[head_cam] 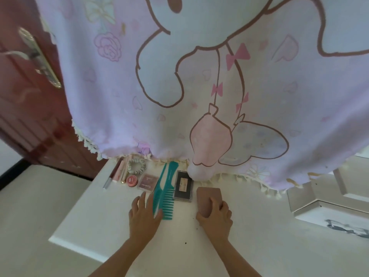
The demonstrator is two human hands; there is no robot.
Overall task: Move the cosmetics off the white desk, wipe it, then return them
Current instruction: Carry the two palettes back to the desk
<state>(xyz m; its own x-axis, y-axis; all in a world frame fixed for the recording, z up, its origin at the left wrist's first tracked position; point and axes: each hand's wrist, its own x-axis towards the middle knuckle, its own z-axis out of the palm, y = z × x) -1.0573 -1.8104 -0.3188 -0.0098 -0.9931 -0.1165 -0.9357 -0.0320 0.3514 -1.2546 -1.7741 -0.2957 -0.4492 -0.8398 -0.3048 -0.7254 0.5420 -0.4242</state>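
Lays the left hand (pixel 143 214) flat and open on the white top, fingers spread, thumb touching the near end of the two green combs (pixel 164 193), maybe to slide them or keep them from moving. Holds nothing in that grip. Grips the pink case (pixel 207 198) with the right hand (pixel 216 215), fingers curled over its near end, most likely to lift it or to set it down; cannot tell which. Just right of the combs, a black box (pixel 183 185) with a clear lid. Left of them, a small pink box (pixel 148 182), a puffy hair band (pixel 136 166), some pink tubes (pixel 119 170), a round red pot (pixel 131 180) and a thin stick (pixel 108 180). All in one tidy row at the back, likely so as to be easy to reach one by one. All on the white surface (pixel 99 216), none off it yet. Over the back edge, a big pink cloth (pixel 199 76) with a cartoon bunny and a fringe, hanging low. On the left, a dark red door (pixel 30 108) with a gold handle (pixel 40 56). Near the front, tiny dark crumbs (pixel 185 243), so probably not wiped yet.
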